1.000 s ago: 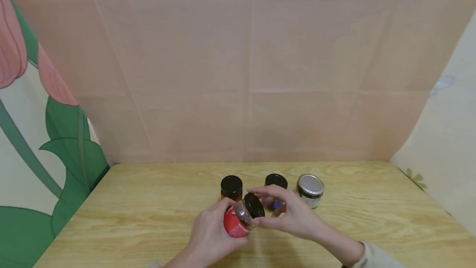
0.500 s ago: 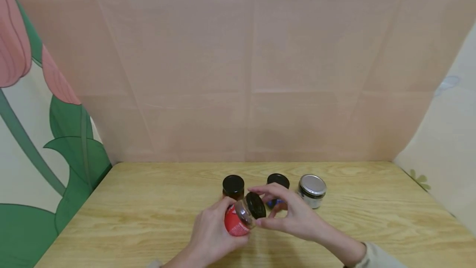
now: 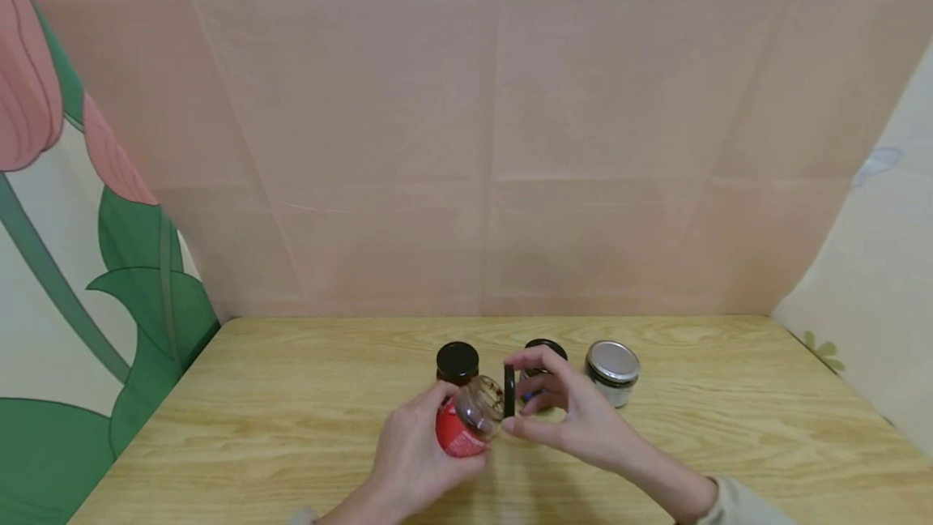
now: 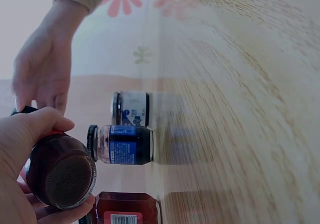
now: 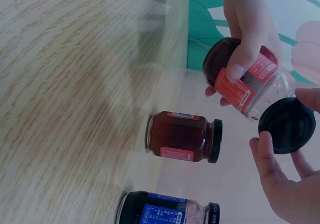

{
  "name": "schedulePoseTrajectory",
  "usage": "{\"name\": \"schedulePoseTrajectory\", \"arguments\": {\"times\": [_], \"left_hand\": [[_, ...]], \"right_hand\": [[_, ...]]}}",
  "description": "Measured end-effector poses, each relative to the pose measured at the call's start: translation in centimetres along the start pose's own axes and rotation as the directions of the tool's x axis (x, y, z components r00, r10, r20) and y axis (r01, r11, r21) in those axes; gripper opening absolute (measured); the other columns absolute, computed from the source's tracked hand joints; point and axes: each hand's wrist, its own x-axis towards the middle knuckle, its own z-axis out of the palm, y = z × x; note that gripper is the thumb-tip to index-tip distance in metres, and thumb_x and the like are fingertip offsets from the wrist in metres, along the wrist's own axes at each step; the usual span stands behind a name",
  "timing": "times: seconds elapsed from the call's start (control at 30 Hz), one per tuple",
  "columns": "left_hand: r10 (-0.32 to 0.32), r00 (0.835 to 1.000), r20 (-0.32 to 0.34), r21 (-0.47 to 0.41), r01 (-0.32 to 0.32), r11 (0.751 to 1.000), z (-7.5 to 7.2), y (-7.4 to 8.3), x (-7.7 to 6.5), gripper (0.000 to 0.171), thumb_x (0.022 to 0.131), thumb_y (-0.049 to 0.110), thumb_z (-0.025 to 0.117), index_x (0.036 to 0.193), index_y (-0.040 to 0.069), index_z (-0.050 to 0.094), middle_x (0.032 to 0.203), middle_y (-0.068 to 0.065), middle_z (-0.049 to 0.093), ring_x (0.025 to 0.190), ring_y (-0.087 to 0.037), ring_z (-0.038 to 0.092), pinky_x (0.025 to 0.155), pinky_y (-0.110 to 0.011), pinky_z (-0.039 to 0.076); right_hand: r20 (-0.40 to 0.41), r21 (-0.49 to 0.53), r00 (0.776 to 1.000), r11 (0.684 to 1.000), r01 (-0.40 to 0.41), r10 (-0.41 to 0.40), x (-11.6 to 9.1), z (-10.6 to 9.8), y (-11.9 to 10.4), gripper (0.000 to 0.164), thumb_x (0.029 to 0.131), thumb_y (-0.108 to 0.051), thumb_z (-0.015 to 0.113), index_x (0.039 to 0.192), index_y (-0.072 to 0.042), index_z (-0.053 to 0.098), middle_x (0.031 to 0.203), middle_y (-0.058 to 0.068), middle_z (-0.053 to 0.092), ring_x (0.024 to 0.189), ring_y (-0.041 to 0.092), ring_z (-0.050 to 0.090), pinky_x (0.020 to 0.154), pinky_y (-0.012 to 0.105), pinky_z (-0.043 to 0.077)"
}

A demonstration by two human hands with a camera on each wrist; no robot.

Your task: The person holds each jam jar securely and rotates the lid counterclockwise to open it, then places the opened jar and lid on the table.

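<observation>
My left hand (image 3: 415, 440) grips a glass jar (image 3: 461, 431) with a red label, tilted so its uncovered mouth points right. Dark contents fill the lower part, as the right wrist view shows, while the glass near the mouth is clear. Between thumb and fingertips my right hand (image 3: 583, 407) pinches a round black lid (image 3: 509, 392), turned on edge just off the mouth. Its dark inner side (image 5: 286, 126) faces the right wrist camera. In the left wrist view the round base of the jar (image 4: 70, 181) shows, and the lid is mostly hidden behind it.
Three lidded jars stand on the wooden table (image 3: 291, 411) behind the hands: a dark red jar (image 5: 182, 136) with a black lid, a blue-labelled jar (image 4: 125, 145) with a black lid, and a silver-lidded jar (image 3: 612, 371) at right. A pinkish cloth (image 3: 466, 144) hangs behind.
The black lid has come off the jar's mouth in my right hand, moving slightly right and turning on edge. My left hand keeps the jar in nearly the same place.
</observation>
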Motion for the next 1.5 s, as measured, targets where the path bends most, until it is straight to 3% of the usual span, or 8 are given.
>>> {"name": "schedulePoseTrajectory", "arguments": {"times": [0.27, 0.4, 0.57, 0.73, 0.93, 1.2, 1.37, 1.5], "left_hand": [[-0.036, 0.999, -0.035, -0.034, 0.035, 0.999, -0.1, 0.0, 0.0, 0.051, 0.06, 0.026, 0.085, 0.105, 0.019, 0.061, 0.093, 0.007, 0.068, 0.079, -0.006, 0.062, 0.065, -0.021, 0.051], [-0.046, 0.997, -0.06, -0.03, 0.044, 0.999, -0.3, 0.0, 0.0, 0.054, 0.061, 0.027, 0.087, 0.109, 0.017, 0.064, 0.1, 0.004, 0.069, 0.087, -0.011, 0.065, 0.071, -0.025, 0.054], [-0.06, 0.994, -0.095, 0.005, 0.061, 0.998, -0.5, -0.1, -0.2, 0.058, 0.058, 0.031, 0.089, 0.11, 0.016, 0.066, 0.103, 0.005, 0.066, 0.092, -0.013, 0.063, 0.075, -0.028, 0.053], [-0.101, 0.987, -0.126, -0.074, 0.093, 0.993, -0.7, -0.7, -0.1, 0.059, 0.055, 0.027, 0.091, 0.108, 0.019, 0.068, 0.101, 0.011, 0.058, 0.094, -0.012, 0.059, 0.081, -0.029, 0.052], [-0.151, 0.977, -0.151, -0.171, 0.125, 0.977, -1.0, -1.5, 0.2, 0.062, 0.054, 0.02, 0.091, 0.112, 0.018, 0.068, 0.102, 0.009, 0.058, 0.097, -0.013, 0.056, 0.086, -0.031, 0.049], [-0.164, 0.969, -0.183, -0.139, 0.14, 0.98, -1.6, -2.2, 0.3, 0.061, 0.057, 0.024, 0.09, 0.11, 0.008, 0.064, 0.1, 0.001, 0.055, 0.095, -0.016, 0.053, 0.082, -0.033, 0.047], [-0.213, 0.96, -0.18, -0.184, 0.18, 0.966, -1.8, -2.4, 0.6, 0.067, 0.059, 0.023, 0.09, 0.116, 0.009, 0.057, 0.103, -0.002, 0.058, 0.096, -0.017, 0.053, 0.082, -0.035, 0.046], [-0.225, 0.958, -0.176, -0.214, 0.186, 0.959, -1.9, -2.8, 0.9, 0.063, 0.06, 0.022, 0.089, 0.112, 0.009, 0.055, 0.101, -0.002, 0.059, 0.095, -0.016, 0.053, 0.08, -0.034, 0.045]], "right_hand": [[-0.047, 0.068, 0.999, 0.997, 0.031, -0.027, -0.2, 0.1, 0.3, 0.055, 0.079, -0.008, 0.077, 0.124, 0.0, 0.045, 0.124, 0.024, 0.05, 0.096, 0.015, 0.063, 0.081, 0.029, 0.055], [-0.051, 0.051, 0.998, 0.998, 0.025, -0.022, -0.2, 0.1, 0.4, 0.059, 0.08, -0.008, 0.076, 0.131, -0.003, 0.047, 0.125, 0.024, 0.051, 0.095, 0.014, 0.064, 0.081, 0.028, 0.054], [-0.046, 0.006, 0.998, 0.999, 0.033, -0.033, -0.2, 0.2, 0.7, 0.05, 0.081, -0.01, 0.074, 0.127, -0.008, 0.054, 0.117, 0.017, 0.058, 0.094, 0.012, 0.063, 0.082, 0.027, 0.053], [-0.043, -0.004, 0.997, 0.998, 0.057, -0.057, -0.2, 0.5, 1.2, 0.05, 0.08, -0.011, 0.076, 0.124, -0.004, 0.055, 0.107, 0.016, 0.059, 0.088, 0.012, 0.062, 0.079, 0.026, 0.053], [-0.002, 0.0, 1.0, 1.0, 0.021, -0.021, -0.1, 1.2, 1.9, 0.05, 0.081, -0.016, 0.076, 0.124, -0.004, 0.054, 0.107, 0.013, 0.062, 0.089, 0.01, 0.063, 0.082, 0.026, 0.052], [0.031, 0.067, 0.999, 0.998, 0.008, -0.01, -0.1, 2.1, 2.5, 0.065, 0.077, -0.013, 0.078, 0.131, 0.006, 0.046, 0.127, 0.027, 0.052, 0.096, 0.01, 0.063, 0.084, 0.025, 0.053], [0.085, 0.073, 0.996, 0.997, 0.012, -0.018, 0.0, 2.5, 2.6, 0.064, 0.078, -0.009, 0.077, 0.131, 0.011, 0.047, 0.118, 0.025, 0.054, 0.096, 0.011, 0.064, 0.084, 0.025, 0.054], [0.14, 0.137, 0.99, 0.99, -0.04, 0.02, 0.3, 3.0, 2.8, 0.061, 0.077, -0.005, 0.076, 0.129, 0.01, 0.048, 0.12, 0.025, 0.051, 0.098, 0.013, 0.063, 0.084, 0.025, 0.054]]}}
